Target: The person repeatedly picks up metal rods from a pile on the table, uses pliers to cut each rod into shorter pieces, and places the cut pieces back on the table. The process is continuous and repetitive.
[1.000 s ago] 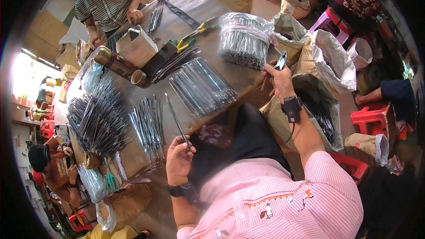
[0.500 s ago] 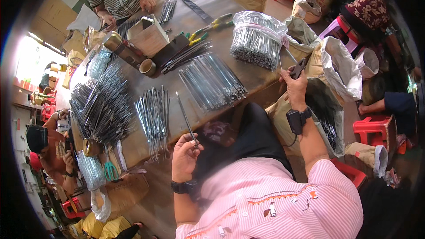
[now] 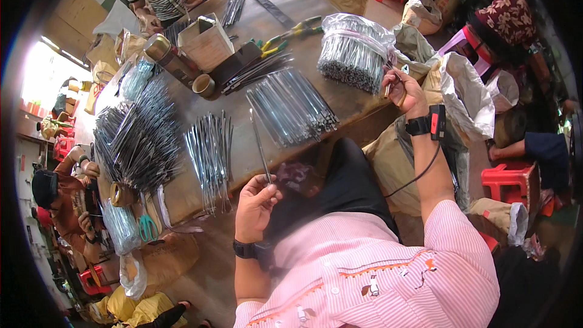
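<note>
My left hand [image 3: 256, 206] pinches the lower end of a thin metal strip [image 3: 260, 146], which stands nearly upright in front of the table edge. Out to the right, my right hand [image 3: 405, 92] is closed around a small dark hand tool [image 3: 392, 68] that looks like pliers; fingers hide part of it. That hand is beside a plastic-wrapped, tied bundle of metal strips [image 3: 349, 61] on the table's right side. A flat row of silvery strips [image 3: 291, 108] lies near the edge, with a smaller group of strips [image 3: 208, 155] to its left.
A large heap of strips [image 3: 139, 140] covers the table's left part. Farther back are a thermos [image 3: 170, 58], a cup [image 3: 204, 85], an open box [image 3: 205, 44] and yellow-green pliers [image 3: 285, 37]. Teal scissors [image 3: 147, 228] hang at the edge. Sacks [image 3: 464, 94] stand right; other people sit around.
My right hand has turned and risen slightly toward the wrapped bundle, its tool now pointing up. My left hand has shifted slightly right and up with the strip.
</note>
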Demonstrator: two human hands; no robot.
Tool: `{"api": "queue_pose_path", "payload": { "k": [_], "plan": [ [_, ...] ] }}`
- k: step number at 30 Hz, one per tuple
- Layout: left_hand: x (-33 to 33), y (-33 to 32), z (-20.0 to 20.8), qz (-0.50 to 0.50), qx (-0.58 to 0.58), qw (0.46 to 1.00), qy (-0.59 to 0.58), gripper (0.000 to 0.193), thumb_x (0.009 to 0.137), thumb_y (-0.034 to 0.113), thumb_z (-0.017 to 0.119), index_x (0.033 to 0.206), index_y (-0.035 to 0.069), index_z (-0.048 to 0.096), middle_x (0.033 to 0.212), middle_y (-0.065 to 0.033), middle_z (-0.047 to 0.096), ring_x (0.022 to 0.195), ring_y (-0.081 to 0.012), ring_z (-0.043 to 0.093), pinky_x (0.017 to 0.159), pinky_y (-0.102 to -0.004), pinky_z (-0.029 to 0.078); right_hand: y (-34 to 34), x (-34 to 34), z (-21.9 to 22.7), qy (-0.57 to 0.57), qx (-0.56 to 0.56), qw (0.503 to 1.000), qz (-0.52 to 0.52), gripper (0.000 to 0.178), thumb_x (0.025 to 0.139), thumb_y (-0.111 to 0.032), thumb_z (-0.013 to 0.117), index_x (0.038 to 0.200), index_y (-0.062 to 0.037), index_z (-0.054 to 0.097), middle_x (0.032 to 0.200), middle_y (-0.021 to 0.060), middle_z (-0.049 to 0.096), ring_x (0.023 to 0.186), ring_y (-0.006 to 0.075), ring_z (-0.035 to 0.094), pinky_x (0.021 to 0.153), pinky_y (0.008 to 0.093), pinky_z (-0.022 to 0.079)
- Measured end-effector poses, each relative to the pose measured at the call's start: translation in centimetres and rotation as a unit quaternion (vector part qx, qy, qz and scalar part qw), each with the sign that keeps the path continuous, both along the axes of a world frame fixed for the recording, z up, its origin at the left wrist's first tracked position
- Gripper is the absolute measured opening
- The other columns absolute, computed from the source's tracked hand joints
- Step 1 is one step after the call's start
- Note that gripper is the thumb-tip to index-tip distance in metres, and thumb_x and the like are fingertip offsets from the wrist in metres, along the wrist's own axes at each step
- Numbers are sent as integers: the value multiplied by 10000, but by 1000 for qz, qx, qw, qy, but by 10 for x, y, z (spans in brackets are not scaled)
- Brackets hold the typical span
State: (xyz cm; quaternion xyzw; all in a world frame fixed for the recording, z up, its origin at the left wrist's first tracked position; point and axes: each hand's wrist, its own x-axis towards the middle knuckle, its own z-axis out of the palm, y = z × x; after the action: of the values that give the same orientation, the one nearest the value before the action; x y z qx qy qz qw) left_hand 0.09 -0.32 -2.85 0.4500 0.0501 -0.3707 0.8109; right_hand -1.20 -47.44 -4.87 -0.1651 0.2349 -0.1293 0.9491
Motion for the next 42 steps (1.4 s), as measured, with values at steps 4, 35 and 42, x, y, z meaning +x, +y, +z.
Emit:
{"api": "queue_pose_path", "payload": {
  "k": [4, 35, 42],
  "plan": [
    [-4, 4, 5, 0, 27, 1000, -5, 258, 856, 28, 672, 1101, 2, 594, 865, -65, 663, 758, -186, 682, 631, -234, 536, 17, -10, 6, -61, -35, 996, 48, 138, 956, -80, 557, 1035, 29, 529, 791, 46, 548, 710, 155, 545, 741, 323, 510],
    [-11, -28, 20, 8, 54, 992, -112, 171, 802, -48, 697, 948, -35, 610, 848, -107, 679, 769, -180, 685, 704, -291, 572, 270, -46, 36, -34, -509, 849, 137, 186, 893, 7, 633, 1048, 23, 531, 855, 125, 667, 723, 163, 660, 528, 286, 547],
    [-16, -15, 16, -9, 56, 990, -127, 205, 793, -68, 693, 965, -12, 596, 877, -75, 666, 765, -155, 683, 729, -280, 577, 251, -35, 48, -29, -443, 894, 56, 154, 906, -30, 622, 1042, 9, 560, 848, 112, 678, 700, 135, 653, 611, 254, 540]
  ]
}}
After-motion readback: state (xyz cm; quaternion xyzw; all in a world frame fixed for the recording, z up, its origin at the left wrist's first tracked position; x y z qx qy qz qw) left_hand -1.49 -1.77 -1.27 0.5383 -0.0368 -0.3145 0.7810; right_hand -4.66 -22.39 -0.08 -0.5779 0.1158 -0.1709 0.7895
